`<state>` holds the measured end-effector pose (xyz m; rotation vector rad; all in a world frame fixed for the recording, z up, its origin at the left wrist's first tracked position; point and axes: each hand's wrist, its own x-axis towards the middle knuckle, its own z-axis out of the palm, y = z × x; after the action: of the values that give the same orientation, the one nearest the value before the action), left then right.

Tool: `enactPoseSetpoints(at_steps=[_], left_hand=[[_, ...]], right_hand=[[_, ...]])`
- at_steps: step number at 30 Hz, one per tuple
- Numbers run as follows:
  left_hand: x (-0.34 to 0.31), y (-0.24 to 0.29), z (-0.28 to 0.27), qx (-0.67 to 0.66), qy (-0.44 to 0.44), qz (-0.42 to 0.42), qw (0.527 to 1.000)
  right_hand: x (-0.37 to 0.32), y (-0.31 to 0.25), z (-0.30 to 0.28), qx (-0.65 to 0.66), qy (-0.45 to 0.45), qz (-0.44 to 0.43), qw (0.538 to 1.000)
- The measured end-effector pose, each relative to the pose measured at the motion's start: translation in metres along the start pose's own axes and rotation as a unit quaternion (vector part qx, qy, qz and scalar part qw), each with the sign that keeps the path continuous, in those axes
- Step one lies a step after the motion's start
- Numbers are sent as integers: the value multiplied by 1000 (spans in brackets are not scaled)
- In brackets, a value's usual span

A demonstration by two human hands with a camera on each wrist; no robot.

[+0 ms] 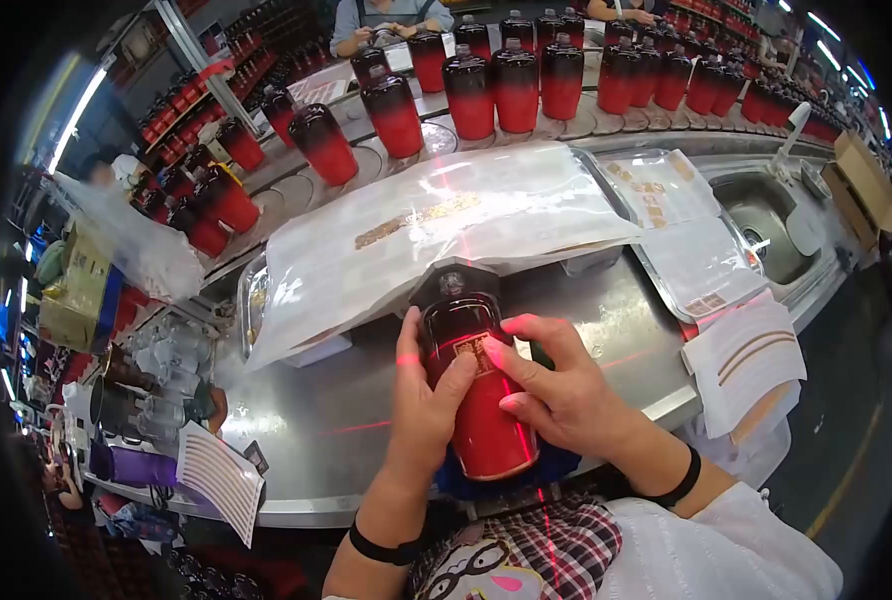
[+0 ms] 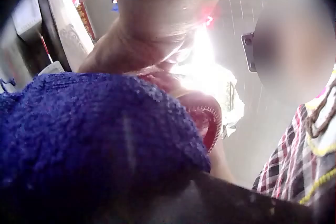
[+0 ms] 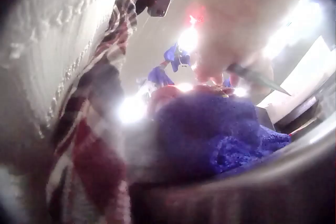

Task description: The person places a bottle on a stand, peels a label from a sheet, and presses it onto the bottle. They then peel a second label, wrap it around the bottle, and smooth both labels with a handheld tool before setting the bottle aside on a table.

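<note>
A red bottle with a black top (image 1: 484,410) lies tilted on a blue towel (image 2: 100,124) at the near table edge, its neck away from me. My left hand (image 1: 428,400) grips its left side, thumb on a small gold label (image 1: 474,354). From the right, my right hand (image 1: 569,395) reaches over the bottle with bent fingers, fingertips at the label's right edge and on the glass. A slim, dark pointed tool (image 3: 257,78) sticks out of the right hand in the right wrist view; its kind is unclear. Red laser lines cross the bottle.
Behind the bottle, a white sheet with gold labels (image 1: 416,222) covers a tray. Several red-black bottles (image 1: 471,95) stand along a conveyor beyond. Strip sheets lie left (image 1: 221,480) and right (image 1: 751,350). A sink (image 1: 766,230) is at the right; glassware (image 1: 166,350) stands left.
</note>
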<state>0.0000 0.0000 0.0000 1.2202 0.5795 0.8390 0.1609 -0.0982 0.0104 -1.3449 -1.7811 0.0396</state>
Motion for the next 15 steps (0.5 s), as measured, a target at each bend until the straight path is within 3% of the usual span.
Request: enactPoseSetpoints(at_steps=[15], left_hand=[[6,0,-4,-27,5,-7,1000]], right_hand=[[9,7,10,9,-3,0,1000]])
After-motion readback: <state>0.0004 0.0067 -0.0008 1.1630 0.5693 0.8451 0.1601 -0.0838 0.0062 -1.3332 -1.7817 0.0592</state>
